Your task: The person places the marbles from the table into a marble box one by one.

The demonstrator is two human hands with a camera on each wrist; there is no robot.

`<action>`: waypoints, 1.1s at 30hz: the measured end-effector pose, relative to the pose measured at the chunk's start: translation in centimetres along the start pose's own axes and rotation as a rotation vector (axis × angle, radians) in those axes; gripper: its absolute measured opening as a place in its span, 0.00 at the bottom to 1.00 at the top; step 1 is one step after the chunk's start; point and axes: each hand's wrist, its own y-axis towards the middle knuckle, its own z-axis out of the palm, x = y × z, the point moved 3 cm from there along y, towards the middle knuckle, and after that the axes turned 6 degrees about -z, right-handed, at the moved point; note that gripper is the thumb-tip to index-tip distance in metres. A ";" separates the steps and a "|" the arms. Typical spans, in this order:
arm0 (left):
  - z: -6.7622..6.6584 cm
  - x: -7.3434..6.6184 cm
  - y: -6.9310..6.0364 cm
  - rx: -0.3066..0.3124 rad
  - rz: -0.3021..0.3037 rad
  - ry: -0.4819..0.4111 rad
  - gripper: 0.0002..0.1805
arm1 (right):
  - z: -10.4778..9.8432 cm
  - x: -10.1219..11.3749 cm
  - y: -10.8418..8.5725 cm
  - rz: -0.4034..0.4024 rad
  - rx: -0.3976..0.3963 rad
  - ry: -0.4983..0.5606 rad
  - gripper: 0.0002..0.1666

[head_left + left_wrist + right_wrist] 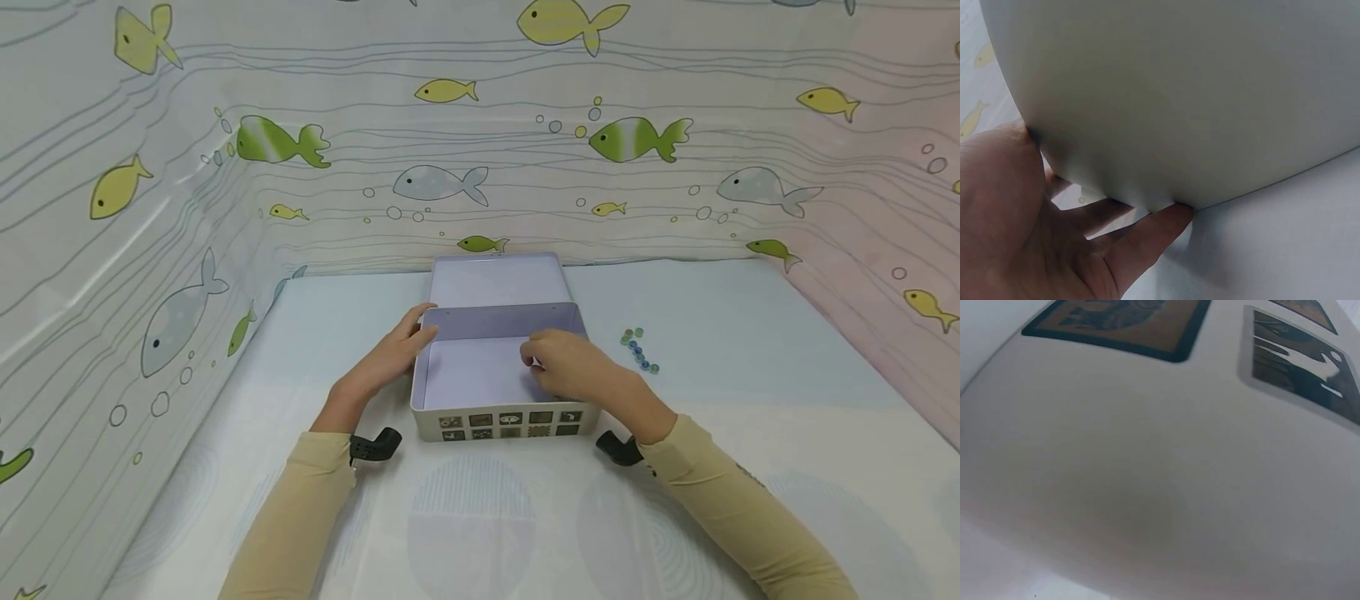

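Note:
An off-white tin box with a lavender inside stands on the table, its hinged lid tipped back away from me. Small dark square pictures line its front wall. At the box's left side, my left hand grips the wall, thumb over the rim and fingers outside; the left wrist view shows its fingers against the outer wall. My right hand is over the right part of the box with curled fingers. Whether anything is between them is hidden. The right wrist view shows only the printed box wall.
Several blue and green glass marbles lie on the table to the right of the box. A white and pale-blue cloth covers the table. Behind and at both sides rise fish-patterned walls.

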 end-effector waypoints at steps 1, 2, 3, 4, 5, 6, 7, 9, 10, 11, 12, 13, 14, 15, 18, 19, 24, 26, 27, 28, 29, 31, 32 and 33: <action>0.0 0.1 0.0 -0.002 0.003 0.000 0.34 | -0.1 -0.1 0.0 0.002 -0.005 0.004 0.07; 0.0 0.1 0.1 -0.002 0.006 0.000 0.34 | -0.1 -0.1 -0.1 0.002 -0.010 0.007 0.07; 0.0 0.2 0.1 -0.002 0.009 -0.001 0.34 | -0.1 -0.2 -0.1 0.001 -0.015 0.006 0.07; 0.0 0.2 0.1 -0.001 0.011 -0.004 0.34 | -0.2 -0.3 -0.1 0.000 -0.019 0.008 0.07; 0.1 0.2 0.0 -0.002 0.013 -0.004 0.34 | -0.3 -0.4 -0.1 0.000 -0.023 0.010 0.08; 0.1 0.2 0.0 -0.001 0.016 -0.002 0.35 | -0.4 -0.4 -0.2 0.000 -0.029 0.008 0.07; 0.1 0.2 0.0 -0.001 0.017 -0.003 0.35 | -0.5 -0.6 -0.2 0.002 -0.031 0.007 0.08; 0.1 0.1 -0.1 0.000 0.020 -0.002 0.35 | -0.7 -0.7 -0.2 0.008 -0.038 0.011 0.08; 0.1 0.1 -0.1 0.001 0.020 -0.003 0.35 | -0.8 -0.8 -0.3 0.012 -0.040 0.013 0.08; 0.1 0.1 -0.1 0.001 0.020 -0.002 0.35 | -0.9 -1.0 -0.3 0.015 -0.043 0.012 0.07; 0.1 0.1 -0.1 0.002 0.020 -0.001 0.35 | -1.0 -1.1 -0.4 0.018 -0.045 0.012 0.08; 0.1 0.1 -0.1 0.002 0.020 -0.002 0.35 | -1.1 -1.2 -0.4 0.021 -0.047 0.011 0.08; 0.1 0.0 -0.1 0.003 0.020 0.000 0.34 | -1.2 -1.2 -0.5 0.023 -0.052 0.012 0.07; 0.1 0.0 -0.1 0.003 0.019 0.000 0.34 | -1.3 -1.3 -0.5 0.025 -0.055 0.012 0.08; 0.1 -0.1 -0.2 0.002 0.018 0.006 0.33 | -1.6 -1.5 -0.6 0.032 -0.066 0.021 0.07; 0.1 -0.1 -0.2 0.001 0.017 0.008 0.33 | -1.7 -1.6 -0.6 0.036 -0.070 0.023 0.07; 0.0 -0.3 -0.2 -0.003 0.014 0.017 0.32 | -2.2 -2.1 -0.8 0.045 -0.089 0.009 0.05; 0.0 -0.3 -0.2 -0.004 0.017 0.020 0.33 | -2.5 -2.3 -0.9 0.050 -0.100 0.005 0.05; 0.0 -0.3 -0.2 -0.004 0.018 0.021 0.33 | -2.6 -2.4 -0.9 0.052 -0.106 0.005 0.04; 0.0 -0.2 -0.2 -0.003 0.021 0.020 0.33 | -2.7 -2.5 -0.9 0.055 -0.112 0.005 0.04; 0.0 -0.2 -0.2 -0.005 0.019 0.016 0.33 | -2.8 -2.6 -1.0 0.057 -0.117 0.009 0.04; 0.0 -0.1 -0.2 0.000 0.023 0.012 0.34 | -3.0 -2.8 -1.1 0.064 -0.123 0.016 0.04; 0.0 -0.1 -0.2 0.003 0.024 0.008 0.34 | -3.1 -2.8 -1.1 0.066 -0.127 0.019 0.04; 0.0 -0.1 -0.2 0.003 0.023 0.006 0.34 | -3.2 -2.9 -1.1 0.069 -0.130 0.023 0.05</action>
